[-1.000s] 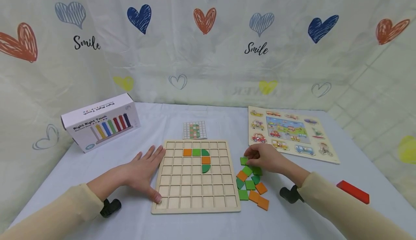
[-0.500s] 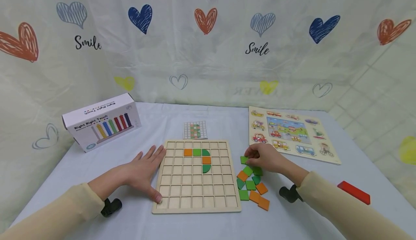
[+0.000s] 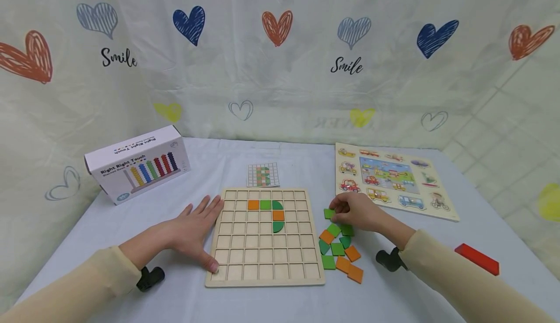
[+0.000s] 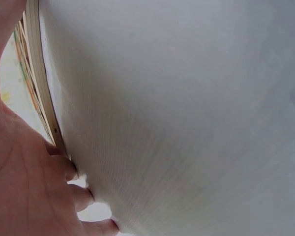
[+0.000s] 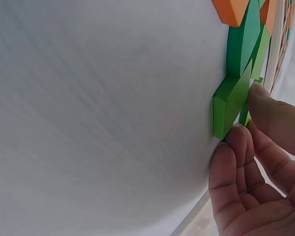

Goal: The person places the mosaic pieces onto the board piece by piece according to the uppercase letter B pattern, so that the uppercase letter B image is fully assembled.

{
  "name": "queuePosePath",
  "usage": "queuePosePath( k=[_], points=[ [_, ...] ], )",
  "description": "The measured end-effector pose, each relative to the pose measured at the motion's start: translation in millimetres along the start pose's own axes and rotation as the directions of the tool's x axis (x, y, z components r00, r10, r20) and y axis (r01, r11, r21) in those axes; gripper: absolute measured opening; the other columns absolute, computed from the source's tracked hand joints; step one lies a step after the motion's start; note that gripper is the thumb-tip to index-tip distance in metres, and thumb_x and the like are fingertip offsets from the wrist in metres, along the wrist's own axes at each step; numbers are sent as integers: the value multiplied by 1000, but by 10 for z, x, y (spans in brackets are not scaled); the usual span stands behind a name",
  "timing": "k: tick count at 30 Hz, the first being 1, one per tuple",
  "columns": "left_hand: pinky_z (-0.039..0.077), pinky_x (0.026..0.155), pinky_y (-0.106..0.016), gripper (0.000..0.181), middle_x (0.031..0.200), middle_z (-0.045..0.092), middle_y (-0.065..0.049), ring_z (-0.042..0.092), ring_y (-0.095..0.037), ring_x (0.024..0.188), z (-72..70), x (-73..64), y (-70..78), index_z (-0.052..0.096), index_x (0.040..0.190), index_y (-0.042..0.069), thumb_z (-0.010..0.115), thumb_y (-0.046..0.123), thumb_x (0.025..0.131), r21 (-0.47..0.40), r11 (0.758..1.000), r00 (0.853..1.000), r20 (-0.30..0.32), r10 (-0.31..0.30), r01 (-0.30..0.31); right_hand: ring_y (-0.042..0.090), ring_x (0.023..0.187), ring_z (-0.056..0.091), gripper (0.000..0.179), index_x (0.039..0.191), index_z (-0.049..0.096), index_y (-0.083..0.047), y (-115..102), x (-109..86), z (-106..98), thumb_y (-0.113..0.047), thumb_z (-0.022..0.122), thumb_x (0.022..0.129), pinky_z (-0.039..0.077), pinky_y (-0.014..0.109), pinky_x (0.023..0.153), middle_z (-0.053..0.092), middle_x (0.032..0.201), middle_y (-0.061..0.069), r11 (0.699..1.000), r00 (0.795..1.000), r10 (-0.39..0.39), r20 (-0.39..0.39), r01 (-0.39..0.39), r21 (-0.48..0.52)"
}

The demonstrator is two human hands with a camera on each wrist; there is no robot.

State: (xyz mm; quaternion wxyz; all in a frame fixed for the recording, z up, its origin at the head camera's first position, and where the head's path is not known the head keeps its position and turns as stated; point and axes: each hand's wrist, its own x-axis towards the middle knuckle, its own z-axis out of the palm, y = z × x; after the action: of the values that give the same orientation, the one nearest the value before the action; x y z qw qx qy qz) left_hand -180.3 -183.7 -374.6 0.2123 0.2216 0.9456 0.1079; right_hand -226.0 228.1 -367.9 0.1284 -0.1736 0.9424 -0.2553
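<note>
A wooden grid board [image 3: 262,281] lies in front of me, holding two orange squares, a green square [image 3: 265,205] and two dark green quarter-round tiles. My left hand [image 3: 192,233] rests at its left edge, fingers spread, thumb on the lower left corner; the left wrist view shows the palm beside the board's side. To the right of the board, my right hand [image 3: 356,212] pinches the corner of a light green square tile [image 3: 328,213] with thumb and fingertips. In the right wrist view this tile is mostly hidden behind the thumb, and another green tile [image 5: 231,103] lies just beside the fingers.
Loose orange, green and dark green tiles [image 3: 337,249] lie right of the board. A pattern card [image 3: 263,175] is behind it. A white box [image 3: 140,167] stands back left, a vehicle puzzle [image 3: 395,182] lies back right, and a red block [image 3: 477,259] sits far right.
The view shifts very slightly. Both hands and the tiles keep their places.
</note>
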Motion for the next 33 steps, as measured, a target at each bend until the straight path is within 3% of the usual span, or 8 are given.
queuePosePath(
  k=[17,27,33],
  points=[
    [4,119,-77,147,171,4,-25,-2,-50,157,-1,-12,4,9,162,-4,84,74,62,1,1000,1000,-5,8,-8,17,86,57,17,112,65,-1,-50,19,40,-8,70,97,54,33,80,67,96,5,998,999,53,-11,-53,-46],
    [5,119,-77,146,171,4,-25,-1,-51,157,-13,-20,27,10,162,-4,84,74,62,-4,1000,1000,-9,4,-4,15,82,59,17,112,68,-1,-358,59,89,-5,70,96,55,28,74,69,93,5,999,999,38,-39,-37,30],
    [5,119,-77,147,171,4,-25,-1,-50,157,-11,-20,24,10,162,-4,84,74,62,-2,1000,1000,-8,4,-4,13,81,59,16,110,69,-3,-595,125,204,-7,72,95,55,27,75,68,91,3,999,1000,11,-14,-10,51]
  ],
)
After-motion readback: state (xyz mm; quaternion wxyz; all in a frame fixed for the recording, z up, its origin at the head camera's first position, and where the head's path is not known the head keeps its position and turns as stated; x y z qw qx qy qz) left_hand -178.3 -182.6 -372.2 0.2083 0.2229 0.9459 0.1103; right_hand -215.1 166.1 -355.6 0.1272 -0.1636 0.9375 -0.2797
